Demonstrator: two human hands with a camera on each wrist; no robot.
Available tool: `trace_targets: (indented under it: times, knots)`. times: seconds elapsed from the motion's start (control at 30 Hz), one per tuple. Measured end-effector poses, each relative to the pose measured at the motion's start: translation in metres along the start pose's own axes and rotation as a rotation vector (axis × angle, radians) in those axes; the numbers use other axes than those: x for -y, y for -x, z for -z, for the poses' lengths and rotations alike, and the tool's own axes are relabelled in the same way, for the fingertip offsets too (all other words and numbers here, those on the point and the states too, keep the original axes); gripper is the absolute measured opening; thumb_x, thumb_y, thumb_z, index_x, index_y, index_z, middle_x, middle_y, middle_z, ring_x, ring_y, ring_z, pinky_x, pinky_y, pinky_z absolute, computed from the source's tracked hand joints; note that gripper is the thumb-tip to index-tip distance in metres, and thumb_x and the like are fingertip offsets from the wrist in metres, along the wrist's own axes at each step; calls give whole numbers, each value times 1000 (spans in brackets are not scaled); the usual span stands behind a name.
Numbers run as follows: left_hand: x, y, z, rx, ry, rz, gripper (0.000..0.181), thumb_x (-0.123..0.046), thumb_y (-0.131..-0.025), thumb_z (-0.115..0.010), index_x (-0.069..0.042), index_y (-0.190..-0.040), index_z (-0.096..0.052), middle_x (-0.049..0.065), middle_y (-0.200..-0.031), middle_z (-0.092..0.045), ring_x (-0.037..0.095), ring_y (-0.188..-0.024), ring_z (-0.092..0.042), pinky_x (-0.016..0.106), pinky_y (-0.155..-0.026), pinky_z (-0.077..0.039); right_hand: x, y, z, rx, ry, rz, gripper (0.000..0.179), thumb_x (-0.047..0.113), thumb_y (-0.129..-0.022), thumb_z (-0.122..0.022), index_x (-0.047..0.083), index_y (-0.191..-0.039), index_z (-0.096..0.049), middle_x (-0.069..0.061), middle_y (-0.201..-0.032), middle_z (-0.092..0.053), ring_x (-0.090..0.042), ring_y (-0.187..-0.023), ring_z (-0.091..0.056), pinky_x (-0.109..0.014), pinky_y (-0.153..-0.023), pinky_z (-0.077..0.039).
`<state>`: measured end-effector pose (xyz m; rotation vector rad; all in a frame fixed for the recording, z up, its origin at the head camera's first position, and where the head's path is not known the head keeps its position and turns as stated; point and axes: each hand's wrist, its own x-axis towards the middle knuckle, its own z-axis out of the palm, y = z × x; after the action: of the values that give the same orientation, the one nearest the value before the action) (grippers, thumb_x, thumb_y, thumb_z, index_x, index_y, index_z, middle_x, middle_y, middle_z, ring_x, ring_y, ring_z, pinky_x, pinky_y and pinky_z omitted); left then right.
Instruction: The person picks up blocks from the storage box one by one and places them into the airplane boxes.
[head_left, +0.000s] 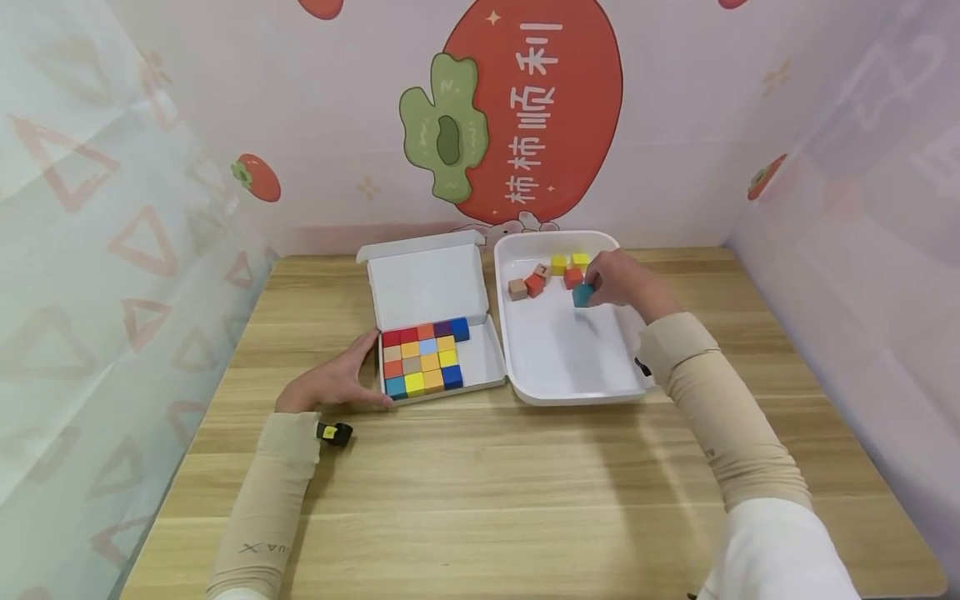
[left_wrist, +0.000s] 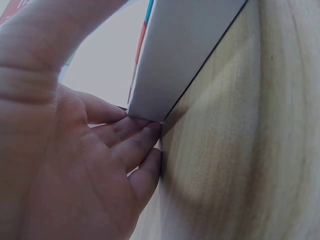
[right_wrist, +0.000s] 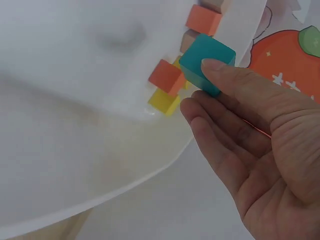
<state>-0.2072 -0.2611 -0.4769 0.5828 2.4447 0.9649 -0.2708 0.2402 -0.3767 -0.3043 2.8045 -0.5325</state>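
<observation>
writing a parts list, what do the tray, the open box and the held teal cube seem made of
The tray looks like smooth plastic: rounded corners, soft sheen. The open box seems matte white cardboard, with a folded lid and flap. The held teal cube is likely painted wood: its colour is even, and a tan cube looks like bare wood; plastic remains possible.

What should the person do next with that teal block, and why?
Probably carry the teal block over to the white box: the right hand pinches it, bare space shows beside the box's rows of blocks, and the left hand touches the box's side.
</observation>
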Motion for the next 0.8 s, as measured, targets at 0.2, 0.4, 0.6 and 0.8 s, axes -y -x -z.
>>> trace_targets:
  times: [0.2,0.4,0.6,0.8]
  knots:
    - [0,1,-1,4,-9,-2,139,-50,-79,-92,-12,-170,6,17,-178,-5,40,-161,-13,68,-130,-18,21,7,5,13,22,33,35,9,-88,-86,3,-121,-76,-16,-111,-75,-32,-102,-66,-50,-100,-62]
    - [-2,2,-1,4,-1,-19,138,-47,-80,-92,-14,-170,7,16,-178,-4,41,-161,-13,70,-129,-18,44,14,7,-14,53,103,34,10,-86,-89,5,-118,-79,-13,-110,-78,-29,-98,-70,-48,-98,-63]
    - [-3,1,-1,5,-1,-26,138,-48,-80,-92,-15,-170,8,16,-177,-5,40,-160,-14,69,-129,-18,67,20,2,-8,73,193,34,13,-84,-91,7,-116,-81,-10,-105,-80,-26,-91,-72,-44,-94,-65]
    - [-3,1,-1,2,-4,-19,139,-49,-79,-92,-15,-170,7,15,-178,-5,39,-160,-14,69,-129,-19,98,23,-3,-1,102,258,37,16,-84,-91,8,-119,-81,-9,-106,-80,-24,-89,-73,-41,-94,-65]
